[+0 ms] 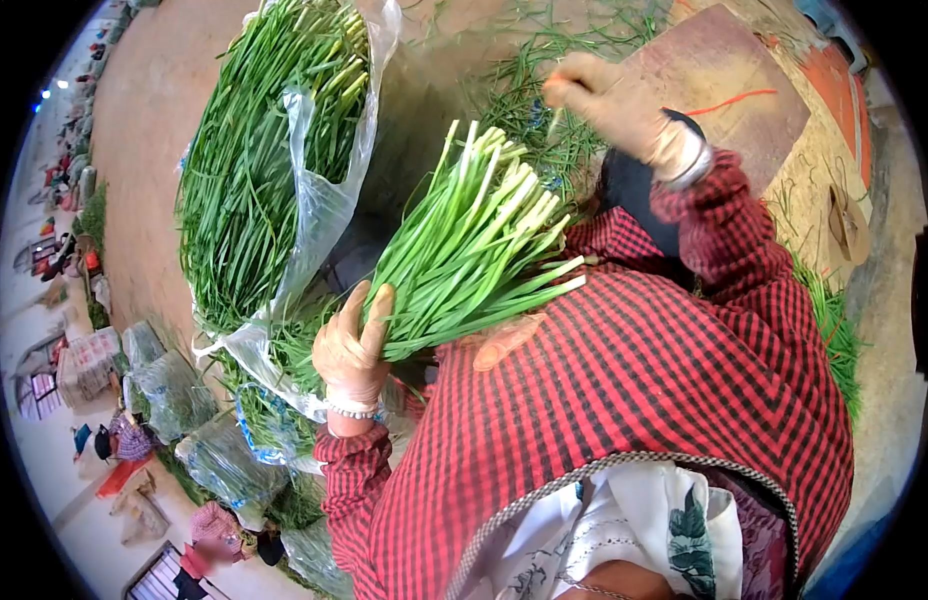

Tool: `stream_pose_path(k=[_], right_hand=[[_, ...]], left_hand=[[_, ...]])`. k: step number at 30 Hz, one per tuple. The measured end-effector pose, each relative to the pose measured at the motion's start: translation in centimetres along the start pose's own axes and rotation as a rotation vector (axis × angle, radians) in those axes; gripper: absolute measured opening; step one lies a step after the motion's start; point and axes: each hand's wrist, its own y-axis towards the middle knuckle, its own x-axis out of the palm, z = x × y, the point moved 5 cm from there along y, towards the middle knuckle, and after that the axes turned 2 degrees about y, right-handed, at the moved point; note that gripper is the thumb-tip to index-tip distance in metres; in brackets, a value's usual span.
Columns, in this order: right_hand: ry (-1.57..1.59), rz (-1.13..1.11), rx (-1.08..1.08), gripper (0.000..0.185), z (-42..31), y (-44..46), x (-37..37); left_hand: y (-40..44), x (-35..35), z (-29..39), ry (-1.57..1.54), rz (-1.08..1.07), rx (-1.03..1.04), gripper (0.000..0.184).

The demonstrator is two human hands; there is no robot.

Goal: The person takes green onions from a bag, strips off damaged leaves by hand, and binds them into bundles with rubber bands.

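A bunch of long green chives with pale cut ends (484, 235) lies across my lap on the red-and-black checked garment. My left hand (352, 345), in a thin glove, has its fingers wrapped around the leafy end. My right hand (609, 100), also gloved, is raised beyond the pale ends, apart from the bunch. Its fingers are closed, with orange at the tips; what they pinch is blurred. Left of the bunch stands a clear plastic bag (329, 215) packed with more chives (249, 170). Its nearer edge almost meets my left hand.
Loose green trimmings (544, 75) litter the floor past my knees. At the right lies a brownish board (729, 75) with a red strip (729, 102) on it. More greens (832, 340) lie beside me. Several wrapped bundles (234, 460) line the left, where other people (212, 540) sit.
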Motion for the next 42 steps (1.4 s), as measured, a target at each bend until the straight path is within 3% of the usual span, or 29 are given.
stream_pose_path(k=[2, 3, 5, 8, 10, 14, 18, 25, 30, 35, 36, 37, 39, 41, 42], right_hand=[[-0.009, -0.173, 0.241, 0.028, 1.7, 0.0, -1.5], [-0.010, -0.165, 0.247, 0.028, 1.6, -0.4, -1.2], [0.448, -0.324, 0.287, 0.031, 0.4, -1.2, 1.2], [0.308, -0.540, 0.262, 0.032, -2.1, -2.1, 3.9], [0.497, -0.508, 0.278, 0.036, -1.8, -2.4, 4.4], [0.323, -0.470, 0.103, 0.029, -3.1, -2.8, 3.3], [0.228, -0.267, -0.018, 0.023, -2.8, -2.4, 0.1], [0.238, -0.092, 0.043, 0.026, -1.5, -1.0, -5.2], [0.326, 0.045, 0.100, 0.028, 1.0, 0.3, -11.6], [0.605, 0.308, 0.299, 0.028, 9.8, 0.8, -15.4], [0.207, 0.300, 0.535, 0.033, 10.5, -0.1, -14.4], [-0.207, -0.043, 0.353, 0.038, 9.2, 0.7, -11.1], [-0.467, -0.299, 0.189, 0.046, 11.0, -0.2, -4.6], [-0.315, -0.211, 0.214, 0.048, 10.1, -0.3, -2.9], [-0.018, -0.183, 0.192, 0.048, 7.8, 0.3, -2.5]], left_hand=[[-0.2, 0.1, 0.0, 0.002, 0.025, 0.001, 0.075], [-0.1, 0.2, 0.0, 0.006, 0.022, -0.001, 0.074], [0.4, 0.3, 0.1, 0.004, 0.025, 0.001, 0.074], [0.9, 0.4, 0.3, 0.012, 0.016, 0.042, 0.073], [0.9, 0.4, 0.3, 0.010, 0.023, 0.058, 0.072], [0.2, 0.6, 0.2, 0.000, 0.024, 0.063, 0.074], [0.1, 0.9, 0.2, -0.033, 0.008, 0.024, 0.076], [0.6, 0.4, 0.1, -0.124, 0.113, -0.026, 0.083], [0.2, 0.3, -0.9, -0.261, 0.166, -0.087, 0.074], [-0.7, 1.8, -2.6, -0.697, 0.148, -0.365, 0.071], [-0.8, 2.3, -2.8, -0.845, 0.118, -0.463, 0.070], [-1.7, 3.8, -3.4, -1.030, 0.118, -0.550, 0.067], [-1.4, 3.3, -3.1, -1.189, 0.080, -0.671, 0.054], [-1.1, 3.1, -3.0, -1.250, 0.039, -0.718, 0.045], [-1.1, 2.9, -3.0, -1.243, 0.042, -0.714, 0.045]])
